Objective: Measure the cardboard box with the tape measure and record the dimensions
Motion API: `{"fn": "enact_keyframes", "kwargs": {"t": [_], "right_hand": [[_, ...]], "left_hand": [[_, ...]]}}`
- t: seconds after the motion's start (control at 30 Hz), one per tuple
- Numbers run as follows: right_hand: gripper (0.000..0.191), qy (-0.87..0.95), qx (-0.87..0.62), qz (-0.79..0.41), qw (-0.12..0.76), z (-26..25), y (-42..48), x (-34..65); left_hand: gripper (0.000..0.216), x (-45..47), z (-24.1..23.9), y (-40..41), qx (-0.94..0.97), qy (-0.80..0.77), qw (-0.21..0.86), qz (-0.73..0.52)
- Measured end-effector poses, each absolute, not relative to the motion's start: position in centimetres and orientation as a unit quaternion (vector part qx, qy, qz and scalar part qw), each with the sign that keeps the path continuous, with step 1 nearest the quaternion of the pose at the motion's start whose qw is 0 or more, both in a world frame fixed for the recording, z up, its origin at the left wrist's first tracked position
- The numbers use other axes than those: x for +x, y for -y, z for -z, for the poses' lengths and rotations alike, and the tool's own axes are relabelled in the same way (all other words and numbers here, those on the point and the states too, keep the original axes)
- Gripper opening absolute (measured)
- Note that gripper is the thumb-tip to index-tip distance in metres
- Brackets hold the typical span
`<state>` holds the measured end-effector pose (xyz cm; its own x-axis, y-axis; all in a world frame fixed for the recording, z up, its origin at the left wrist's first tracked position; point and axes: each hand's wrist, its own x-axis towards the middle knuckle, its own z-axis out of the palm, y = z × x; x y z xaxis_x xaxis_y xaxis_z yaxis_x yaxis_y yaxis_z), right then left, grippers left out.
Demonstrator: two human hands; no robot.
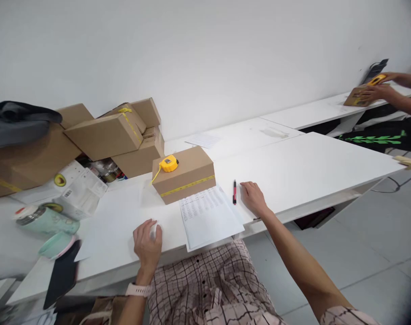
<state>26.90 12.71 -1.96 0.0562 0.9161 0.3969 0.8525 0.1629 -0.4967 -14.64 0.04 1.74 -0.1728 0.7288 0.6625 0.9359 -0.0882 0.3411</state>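
Note:
My left hand (pixel 147 243) rests on the white table (pixel 303 167), its fingers curled over a small pale object I cannot make out. My right hand (pixel 253 197) lies flat on the table with fingers stretched out, its fingertips just right of a red and black pen (pixel 234 192). Between the hands lies a printed sheet (pixel 208 216). Behind the sheet stands a small cardboard box (pixel 185 174) with a yellow tape measure (pixel 169 163) on top, its tape wrapped round the box.
Stacked cardboard boxes (pixel 107 133) sit at the back left under dark cloth (pixel 19 122). A teal bottle (pixel 44 220), a lid and a black phone (pixel 61 275) lie at the left. Another person's hands (pixel 381 92) hold a box at the far right.

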Motion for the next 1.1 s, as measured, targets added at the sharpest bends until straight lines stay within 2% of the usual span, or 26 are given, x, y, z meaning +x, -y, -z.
{"fn": "enact_keyframes", "kwargs": {"t": [0.13, 0.23, 0.37, 0.43, 0.5, 0.6, 0.7, 0.77, 0.87, 0.9, 0.97, 1.1], "right_hand": [[0.037, 0.684, -0.641, -0.06, 0.343, 2.0, -12.6, 27.0], [0.036, 0.677, -0.639, -0.074, 0.357, 1.9, -12.4, 27.0], [0.034, 0.674, -0.632, -0.086, 0.373, 1.7, -12.2, 26.9], [0.033, 0.668, -0.631, -0.093, 0.384, 1.8, -12.2, 26.9], [0.032, 0.66, -0.632, -0.103, 0.393, 1.8, -12.2, 27.1], [0.034, 0.622, -0.652, -0.087, 0.425, 1.0, -11.6, 26.8], [0.037, 0.545, -0.659, -0.058, 0.515, -1.4, -9.7, 24.7], [0.039, 0.508, -0.631, -0.145, 0.568, -4.0, -7.9, 22.0], [0.053, 0.476, -0.528, -0.448, 0.542, -8.1, -5.8, 17.3], [0.057, 0.463, -0.479, -0.525, 0.53, -9.4, -5.4, 16.0], [0.063, 0.453, -0.424, -0.605, 0.498, -11.2, -5.2, 14.1], [0.058, 0.487, -0.413, -0.631, 0.441, -12.2, -5.2, 13.1]], "left_hand": [[0.024, -11.6, -9.2, -4.9, -0.648, 0.595, 0.144, 0.453], [0.036, -10.6, -14.7, -9.9, -0.655, 0.583, 0.098, 0.47], [0.089, -10.7, -17.9, -16.0, -0.695, 0.604, -0.054, 0.387], [0.102, -11.0, -17.7, -18.2, -0.705, 0.61, -0.119, 0.343], [0.098, -11.2, -17.2, -19.3, -0.701, 0.614, -0.14, 0.336], [0.085, -11.0, -16.7, -18.6, -0.66, 0.608, -0.175, 0.404], [0.075, -9.7, -16.6, -15.0, -0.6, 0.514, -0.378, 0.481], [0.065, -8.2, -16.0, -11.9, -0.533, 0.419, -0.53, 0.509], [0.068, -5.9, -14.3, -7.5, -0.429, 0.361, -0.653, 0.509], [0.067, -5.4, -13.6, -6.4, -0.416, 0.356, -0.66, 0.514], [0.065, -5.0, -12.3, -4.8, -0.427, 0.36, -0.653, 0.512], [0.076, -6.5, -10.7, -3.5, -0.496, 0.389, -0.628, 0.457]]}}
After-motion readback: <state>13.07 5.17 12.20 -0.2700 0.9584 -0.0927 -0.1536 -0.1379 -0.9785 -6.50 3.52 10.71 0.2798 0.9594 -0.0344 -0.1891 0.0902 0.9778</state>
